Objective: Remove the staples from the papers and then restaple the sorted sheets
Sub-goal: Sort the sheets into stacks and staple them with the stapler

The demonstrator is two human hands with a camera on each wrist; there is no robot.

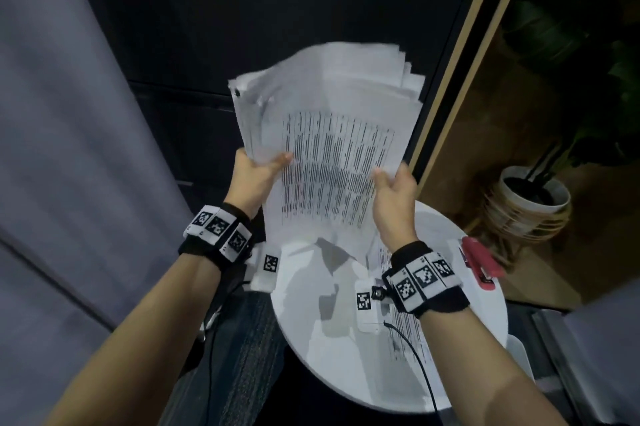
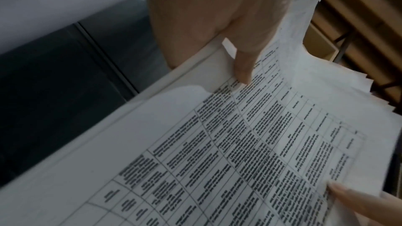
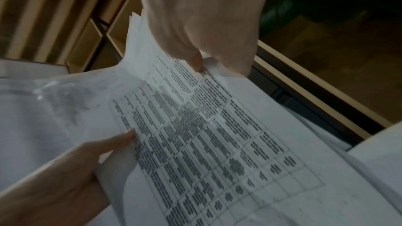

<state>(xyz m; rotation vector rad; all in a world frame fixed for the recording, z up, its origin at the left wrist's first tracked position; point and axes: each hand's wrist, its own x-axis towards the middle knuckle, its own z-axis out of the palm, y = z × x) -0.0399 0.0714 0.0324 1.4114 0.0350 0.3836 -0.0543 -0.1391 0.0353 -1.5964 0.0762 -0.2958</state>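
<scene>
A thick stack of printed papers with a text table on the top sheet is held up in the air above the round white table. My left hand grips the stack's left edge, thumb on the top sheet. My right hand grips its right edge, thumb on the printed face. The sheets fan out unevenly at the far end. A red stapler lies at the table's right rim. No staple is visible.
Another printed sheet lies on the table under my right wrist. A potted plant in a white pot stands on the floor at right. Dark cabinet fronts and a wood-edged panel are behind.
</scene>
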